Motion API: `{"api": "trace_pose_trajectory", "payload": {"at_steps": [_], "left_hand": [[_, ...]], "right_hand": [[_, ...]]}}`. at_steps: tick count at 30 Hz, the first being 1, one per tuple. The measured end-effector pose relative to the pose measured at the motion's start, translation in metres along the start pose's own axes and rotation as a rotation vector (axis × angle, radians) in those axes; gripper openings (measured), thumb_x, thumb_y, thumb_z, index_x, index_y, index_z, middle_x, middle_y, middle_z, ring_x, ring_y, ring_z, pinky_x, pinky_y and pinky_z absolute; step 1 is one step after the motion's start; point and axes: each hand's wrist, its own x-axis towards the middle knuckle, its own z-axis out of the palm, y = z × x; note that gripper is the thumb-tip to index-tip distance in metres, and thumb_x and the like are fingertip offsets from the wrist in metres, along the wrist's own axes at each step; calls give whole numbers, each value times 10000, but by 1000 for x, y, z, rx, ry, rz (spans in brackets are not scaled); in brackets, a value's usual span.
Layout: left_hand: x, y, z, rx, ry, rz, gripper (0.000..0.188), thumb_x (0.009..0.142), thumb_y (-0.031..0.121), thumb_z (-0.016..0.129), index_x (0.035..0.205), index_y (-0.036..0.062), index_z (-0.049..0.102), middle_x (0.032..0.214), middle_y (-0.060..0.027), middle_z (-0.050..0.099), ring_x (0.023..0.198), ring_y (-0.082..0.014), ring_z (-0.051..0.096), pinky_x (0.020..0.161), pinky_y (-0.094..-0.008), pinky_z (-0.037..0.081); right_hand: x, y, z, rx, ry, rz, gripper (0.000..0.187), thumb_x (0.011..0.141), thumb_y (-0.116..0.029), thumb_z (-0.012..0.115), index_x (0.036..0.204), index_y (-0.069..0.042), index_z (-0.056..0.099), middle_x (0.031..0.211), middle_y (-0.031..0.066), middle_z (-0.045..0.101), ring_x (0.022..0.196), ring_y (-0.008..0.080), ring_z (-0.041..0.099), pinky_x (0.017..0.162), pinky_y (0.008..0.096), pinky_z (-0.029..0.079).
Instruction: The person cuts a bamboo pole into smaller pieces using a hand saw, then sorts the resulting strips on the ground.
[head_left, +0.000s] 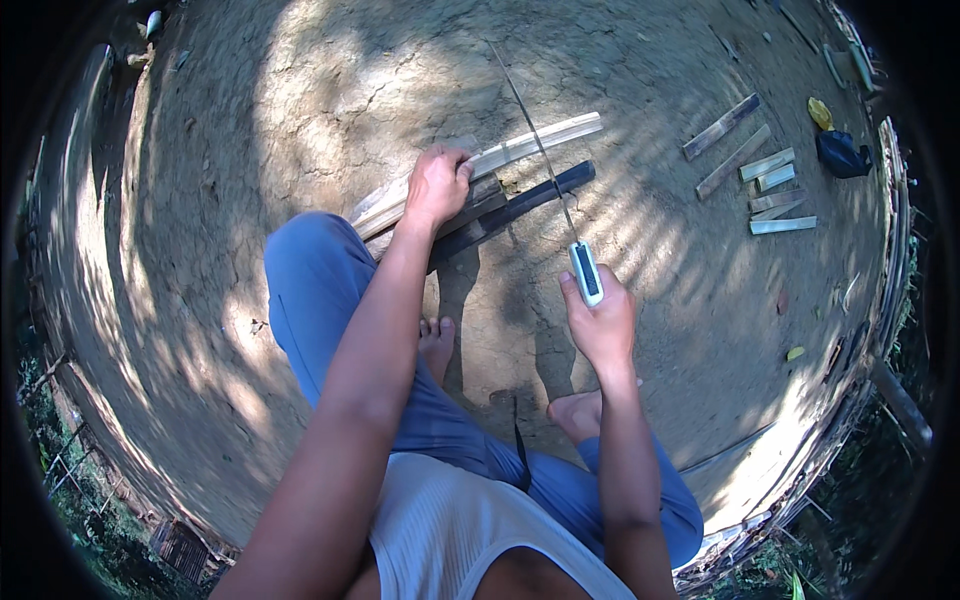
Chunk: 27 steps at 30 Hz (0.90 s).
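Note:
My right hand (pixel 603 318) is closed round the pale handle of a hand saw (pixel 546 150), its thin blade reaching away from me. The blade crosses over a light wooden strip (pixel 540 142); whether its teeth touch the wood I cannot tell. My left hand (pixel 438 185) grips that strip to the left of the blade, fingers curled over it. Beneath and nearer to me lie a dark strip of wood (pixel 530 203) and a brownish wooden piece (pixel 470 212), partly hidden by my left hand and forearm.
Several short cut wood pieces (pixel 783 226) lie on the bare earth ground (pixel 330 110) at the right. A black plastic bag (pixel 843 155) and a yellow leaf-like scrap (pixel 820 113) are beyond them. My bare feet (pixel 575 412) rest close below the wood.

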Motion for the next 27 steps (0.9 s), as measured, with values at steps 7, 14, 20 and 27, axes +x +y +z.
{"api": "trace_pose_trajectory", "payload": {"at_steps": [7, 14, 20, 27], "left_hand": [[6, 3, 15, 226, 287, -153, 520, 905, 486, 623, 1279, 125, 623, 1251, -108, 641, 1296, -309, 527, 1068, -551, 351], [5, 14, 13, 271, 131, -347, 661, 932, 632, 520, 1284, 90, 660, 1230, -139, 690, 1159, -350, 637, 1029, -490, 434], [7, 8, 25, 363, 154, -337, 651, 864, 656, 586, 1236, 129, 675, 1188, -96, 689, 1161, -289, 624, 967, -483, 472], [6, 2, 25, 362, 112, -304, 692, 884, 650, 581, 1322, 118, 633, 1244, -113, 673, 1204, -307, 604, 1005, -472, 460]], "right_hand": [[3, 34, 43, 70, -128, -28, 338, 932, -315, 727, 830, -11, 620, 646, 185, 626, 621, 371, 659, 588, 435, 482], [7, 46, 67, 111, -125, -2, 360, 930, -336, 723, 826, -8, 615, 643, 191, 622, 621, 384, 654, 584, 443, 477], [22, 45, 72, 118, -188, 96, 353, 934, -341, 717, 849, -13, 618, 653, 189, 631, 624, 388, 661, 581, 437, 487], [26, 44, 79, 123, -185, 102, 323, 933, -324, 725, 882, -18, 637, 661, 178, 645, 624, 357, 682, 585, 433, 503]]}}
